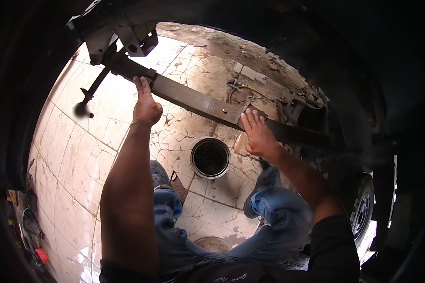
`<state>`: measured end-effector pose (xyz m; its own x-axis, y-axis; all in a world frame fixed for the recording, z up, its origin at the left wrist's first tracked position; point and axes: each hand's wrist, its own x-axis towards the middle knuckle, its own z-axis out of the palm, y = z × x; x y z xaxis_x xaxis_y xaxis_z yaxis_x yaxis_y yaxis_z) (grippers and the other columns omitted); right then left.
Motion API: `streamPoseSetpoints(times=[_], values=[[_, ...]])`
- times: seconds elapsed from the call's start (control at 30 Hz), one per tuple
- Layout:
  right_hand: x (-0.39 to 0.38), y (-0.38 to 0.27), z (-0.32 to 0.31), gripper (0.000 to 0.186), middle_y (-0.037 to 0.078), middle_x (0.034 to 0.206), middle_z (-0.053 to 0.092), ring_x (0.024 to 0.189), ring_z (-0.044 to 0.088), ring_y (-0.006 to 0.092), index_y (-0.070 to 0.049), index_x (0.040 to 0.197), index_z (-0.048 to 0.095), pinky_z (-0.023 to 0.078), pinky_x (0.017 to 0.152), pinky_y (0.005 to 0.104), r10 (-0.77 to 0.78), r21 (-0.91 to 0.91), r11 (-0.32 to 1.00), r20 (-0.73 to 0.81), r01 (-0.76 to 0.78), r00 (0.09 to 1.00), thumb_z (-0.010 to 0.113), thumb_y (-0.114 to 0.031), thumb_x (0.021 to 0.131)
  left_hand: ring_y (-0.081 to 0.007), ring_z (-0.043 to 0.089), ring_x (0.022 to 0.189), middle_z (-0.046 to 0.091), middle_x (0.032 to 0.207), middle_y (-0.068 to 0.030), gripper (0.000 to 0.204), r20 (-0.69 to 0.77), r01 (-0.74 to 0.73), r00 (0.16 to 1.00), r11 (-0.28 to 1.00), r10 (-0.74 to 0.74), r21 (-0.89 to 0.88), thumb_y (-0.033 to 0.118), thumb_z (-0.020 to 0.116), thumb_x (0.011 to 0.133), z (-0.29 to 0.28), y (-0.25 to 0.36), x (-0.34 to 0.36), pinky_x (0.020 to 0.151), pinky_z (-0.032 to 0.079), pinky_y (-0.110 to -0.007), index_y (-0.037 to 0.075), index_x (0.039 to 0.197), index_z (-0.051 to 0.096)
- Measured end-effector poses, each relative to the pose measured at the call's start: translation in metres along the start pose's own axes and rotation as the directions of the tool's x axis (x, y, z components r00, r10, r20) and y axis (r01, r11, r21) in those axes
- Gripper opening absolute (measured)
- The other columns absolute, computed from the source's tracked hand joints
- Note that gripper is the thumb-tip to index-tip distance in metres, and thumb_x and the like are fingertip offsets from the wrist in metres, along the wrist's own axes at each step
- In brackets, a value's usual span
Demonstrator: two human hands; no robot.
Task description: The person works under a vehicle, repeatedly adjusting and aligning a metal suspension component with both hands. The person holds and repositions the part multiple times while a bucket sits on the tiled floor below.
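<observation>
A long steel leaf spring (193,96) slants across from upper left to right, its bared middle grey and a small round bolt head (225,111) on it. My left hand (147,104) rests at the spring's near edge beside a clamp band (150,74), two fingers stretched out and the others bent. On the right, my right hand (257,133) lies with straight fingers over a dark, square-cornered sheet (257,111), pressing it to the spring. The sheet looks like sandpaper, but its underside is hidden.
Between my feet stands a round open can (210,158) with a dark inside. A rod with a rounded end (87,106) hangs at the left. Dark vehicle parts surround the view, with a wheel (363,207) at right. The tile floor (71,155) is cracked.
</observation>
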<state>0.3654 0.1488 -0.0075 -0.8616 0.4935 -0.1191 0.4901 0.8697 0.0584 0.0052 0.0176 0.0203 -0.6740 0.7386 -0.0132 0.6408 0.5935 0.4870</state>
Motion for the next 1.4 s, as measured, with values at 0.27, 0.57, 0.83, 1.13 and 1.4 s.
streamPoseSetpoints(times=[0.27, 0.57, 0.83, 1.13, 1.4], values=[[-0.012, 0.009, -0.004, 0.099, 0.027, 0.161, 0.015, 0.149, 0.018, 0.0432, 0.003, 0.156, 0.013, 0.018, 0.121, 0.0509, -0.024, -0.023, 0.999, 0.028, 0.025, 0.999, 0.068, -0.022, 0.076, -0.0354, 0.062, 0.118, -0.018, 0.165, -0.0099, 0.095, 0.025, -0.007, 1.0, 1.0, 0.007, -0.003, 0.002, 0.05, 0.081, -0.001, -0.005, 0.0, 0.087, 0.057, -0.038, 0.007, 0.158, -0.006], [0.006, -0.016, 0.0, 0.101, 0.027, 0.161, 0.017, 0.149, 0.019, 0.041, 0.003, 0.155, 0.014, 0.019, 0.122, 0.0486, -0.105, -0.009, 0.994, -0.017, 0.105, 0.994, 0.071, -0.024, 0.076, -0.0353, 0.061, 0.119, -0.018, 0.165, -0.0096, 0.098, 0.029, -0.025, 0.999, 0.999, 0.026, -0.048, 0.002, 0.051, 0.078, 0.0, -0.005, 0.002, 0.087, 0.056, -0.038, 0.007, 0.158, -0.006], [-0.022, 0.028, -0.012, 0.103, 0.025, 0.162, 0.016, 0.15, 0.019, 0.0392, 0.001, 0.156, 0.011, 0.019, 0.122, 0.0478, 0.092, -0.082, 0.993, 0.126, -0.082, 0.988, 0.072, -0.025, 0.077, -0.0364, 0.06, 0.121, -0.018, 0.165, -0.0084, 0.098, 0.038, 0.011, 0.999, 0.998, -0.009, -0.058, 0.002, 0.05, 0.078, -0.004, -0.002, -0.002, 0.092, 0.055, -0.039, 0.009, 0.158, -0.006], [-0.048, 0.02, -0.01, 0.1, 0.025, 0.162, 0.014, 0.15, 0.016, 0.0422, 0.001, 0.156, 0.014, 0.018, 0.122, 0.0494, -0.025, 0.009, 1.0, 0.093, 0.024, 0.995, 0.07, -0.02, 0.076, -0.0317, 0.041, 0.14, -0.011, 0.167, -0.0063, 0.099, 0.016, -0.089, 0.996, 0.993, 0.091, -0.078, 0.001, 0.052, 0.077, 0.002, -0.02, 0.006, 0.099, 0.051, -0.034, 0.011, 0.159, -0.003], [-0.053, 0.024, -0.011, 0.096, 0.03, 0.16, 0.016, 0.147, 0.02, 0.048, 0.004, 0.155, 0.016, 0.02, 0.12, 0.0535, 0.132, -0.077, 0.99, 0.137, -0.122, 0.982, 0.068, -0.02, 0.077, -0.0311, 0.042, 0.14, -0.014, 0.166, -0.0088, 0.1, -0.041, -0.118, 0.993, 0.984, 0.113, -0.134, -0.003, 0.049, 0.076, 0.012, -0.026, 0.011, 0.102, 0.049, -0.034, 0.01, 0.158, -0.006]])
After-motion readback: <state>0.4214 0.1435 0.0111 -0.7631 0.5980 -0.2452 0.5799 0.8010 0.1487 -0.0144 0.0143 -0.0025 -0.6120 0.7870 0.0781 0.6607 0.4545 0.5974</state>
